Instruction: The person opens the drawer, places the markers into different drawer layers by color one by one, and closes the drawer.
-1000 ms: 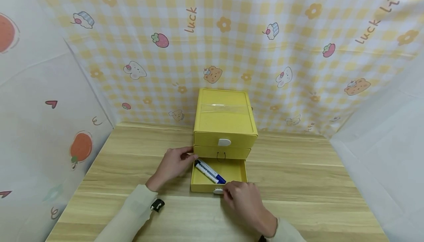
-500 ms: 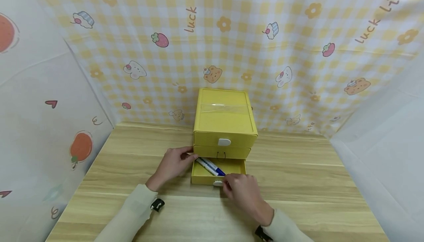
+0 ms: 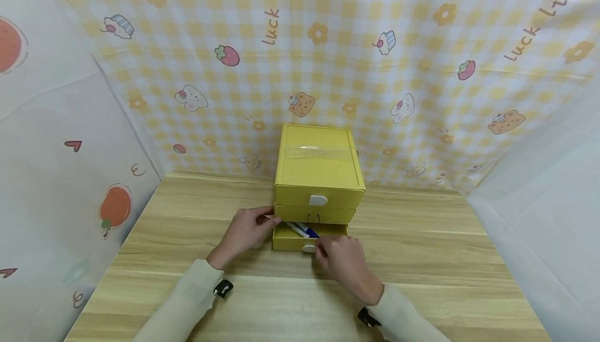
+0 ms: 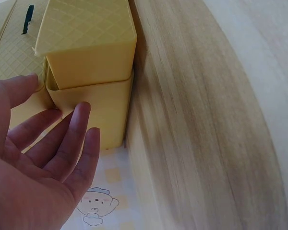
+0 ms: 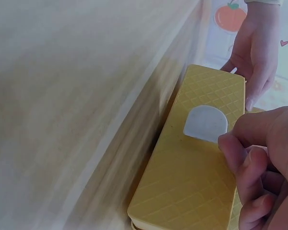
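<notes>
A yellow desktop drawer box (image 3: 320, 165) stands against the patterned cloth. Its bottom drawer (image 3: 288, 243) is partly out, with blue-and-white marker pens (image 3: 303, 230) lying inside. My left hand (image 3: 246, 231) steadies the box's left front corner, thumb toward the front and fairly straight fingers (image 4: 81, 122) along the side. With fingers curled, my right hand (image 3: 346, 261) holds the bottom drawer's front beside its white tab handle (image 5: 206, 122). In the right wrist view its fingertips are right at the tab's edge. The rear ends of the pens are hidden under the box.
The middle drawer has a thin dark loop (image 3: 313, 219) as its pull, and the top drawer a white tab (image 3: 318, 200). Clear tape (image 3: 314, 151) crosses the box's top. All of it stands on a wood-grain table (image 3: 422, 243), with a yellow checked cloth (image 3: 398, 76) behind.
My right hand has pushed the bottom drawer inward, away from me, and the marker pens have gone back with it, now partly covered. My left hand has stayed at the box's corner.
</notes>
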Available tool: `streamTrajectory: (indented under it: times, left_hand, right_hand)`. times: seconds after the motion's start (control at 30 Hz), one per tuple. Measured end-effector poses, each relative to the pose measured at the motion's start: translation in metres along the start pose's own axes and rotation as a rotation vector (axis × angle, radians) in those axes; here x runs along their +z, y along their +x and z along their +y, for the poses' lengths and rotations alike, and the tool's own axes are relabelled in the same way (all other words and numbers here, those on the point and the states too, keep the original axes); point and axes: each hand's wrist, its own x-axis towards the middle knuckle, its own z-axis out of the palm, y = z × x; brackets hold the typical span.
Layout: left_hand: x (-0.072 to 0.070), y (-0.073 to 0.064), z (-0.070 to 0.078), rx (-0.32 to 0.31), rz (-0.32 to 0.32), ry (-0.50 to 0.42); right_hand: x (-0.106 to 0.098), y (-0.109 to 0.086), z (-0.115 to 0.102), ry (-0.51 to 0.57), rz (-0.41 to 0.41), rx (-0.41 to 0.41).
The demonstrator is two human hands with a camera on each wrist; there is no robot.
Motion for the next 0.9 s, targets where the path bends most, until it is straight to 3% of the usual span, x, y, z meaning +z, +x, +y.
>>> streamTrajectory:
  times: [0.9]
  left_hand:
    - [-0.001, 0.0, 0.002, -0.025, -0.011, -0.013]
  right_hand:
    - [0.01, 0.018, 0.014, -0.015, 0.025, 0.04]
